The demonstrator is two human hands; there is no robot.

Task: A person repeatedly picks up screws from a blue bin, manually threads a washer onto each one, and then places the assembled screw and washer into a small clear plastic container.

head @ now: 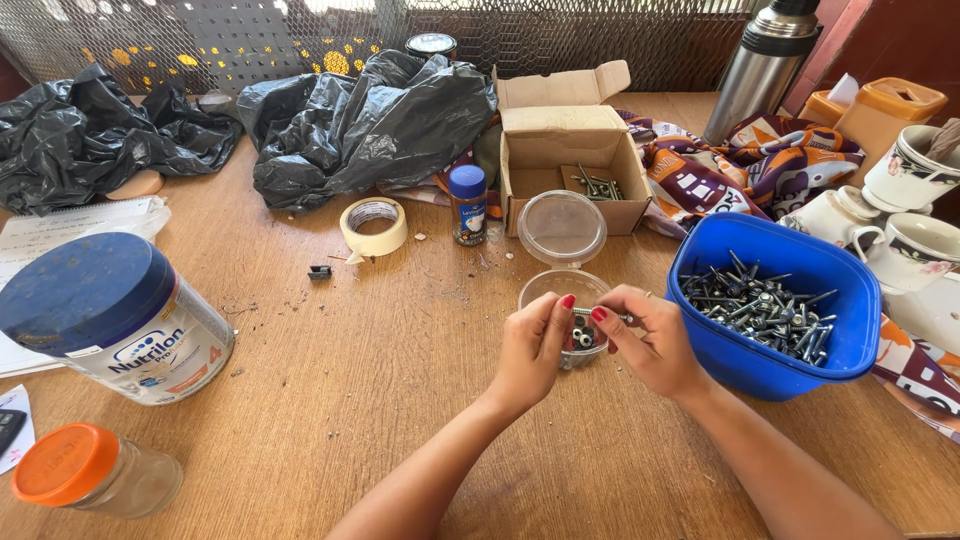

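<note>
- Left hand point(530, 350): over the near-left rim of the clear plastic cup point(560, 290); thumb + forefinger pinched on the left end of a thin metal screw point(600, 314). Red nails.
- Right hand point(650, 340): just right of cup, fingertips clamped on the same screw's other end, other fingers curled in.
- Screw: slim, shiny, lies level btwn both hands, right above cup's mouth.
- Cup: round, see-through, small metal bits at bottom; sits on scuffed wooden table point(380, 400).
- Clear round lid point(562, 227): just behind cup, leaning on a cardboard box point(570, 165), flaps open, few screws inside.
- Blue plastic tub point(830, 345): right of cup, nearly touching right hand, rounded-square, glossy, heaped w/ dark screws.
- Masking tape roll point(374, 227): behind-left of cup, flat.
- Small brown jar w/ blue cap point(467, 205): behind cup, left of box.
- Big tin w/ blue lid point(115, 315): far left of cup.
- Crumpled black plastic bags point(370, 120): behind cup, back of table.
- Steel flask point(765, 60): far back-right.
</note>
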